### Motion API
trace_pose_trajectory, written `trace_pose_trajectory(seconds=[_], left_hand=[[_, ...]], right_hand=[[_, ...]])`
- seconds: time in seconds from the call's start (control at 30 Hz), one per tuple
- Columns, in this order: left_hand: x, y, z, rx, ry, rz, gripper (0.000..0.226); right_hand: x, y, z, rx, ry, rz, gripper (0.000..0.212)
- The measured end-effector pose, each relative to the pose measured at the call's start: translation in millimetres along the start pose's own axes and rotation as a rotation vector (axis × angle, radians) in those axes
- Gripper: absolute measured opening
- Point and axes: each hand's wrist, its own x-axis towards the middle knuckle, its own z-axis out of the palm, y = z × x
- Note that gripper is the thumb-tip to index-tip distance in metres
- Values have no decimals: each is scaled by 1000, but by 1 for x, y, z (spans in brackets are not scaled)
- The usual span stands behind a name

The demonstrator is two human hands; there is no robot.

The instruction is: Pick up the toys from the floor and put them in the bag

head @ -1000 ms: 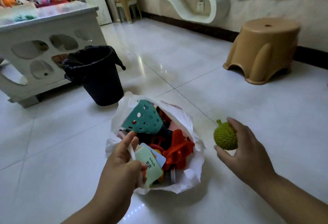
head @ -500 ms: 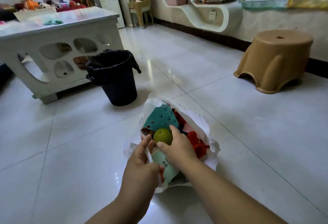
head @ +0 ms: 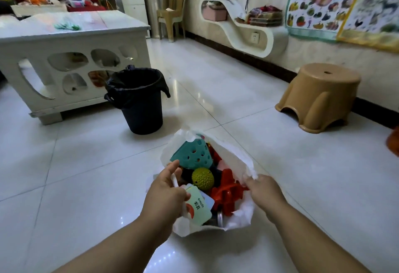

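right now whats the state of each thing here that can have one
white plastic bag, open, mouth held wide, on the floor
green spiky ball, inside the bag, no hand on it
left hand, grips the bag's left edge
right hand, pinches the bag's right rim
black lined bin, upright, no lid
tan plastic stool, upright on the floor

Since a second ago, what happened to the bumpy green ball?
The right hand carried the spiky green ball left into the white bag, let go, and now pinches the bag's right rim. The left hand kept gripping the left side. The black bin stayed put.
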Motion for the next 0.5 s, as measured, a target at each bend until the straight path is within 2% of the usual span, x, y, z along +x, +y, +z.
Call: trace_pose_trajectory(seconds=[0.07, 0.17, 0.37, 0.5], left_hand=[[2, 12, -6, 3, -51, -11, 78], [5, 41, -19, -7, -112, -44, 71], [1, 110, -34, 69, -202, 12, 48], [0, 148, -30, 136, -245, 112, 53]], right_hand=[[-5, -16, -13, 227, -77, -25, 33], [-14, -48, -37, 347, -36, -89, 32], [-41, -111, -58, 394, -31, -97, 31], [-53, -134, -79, 406, 65, -150, 31]])
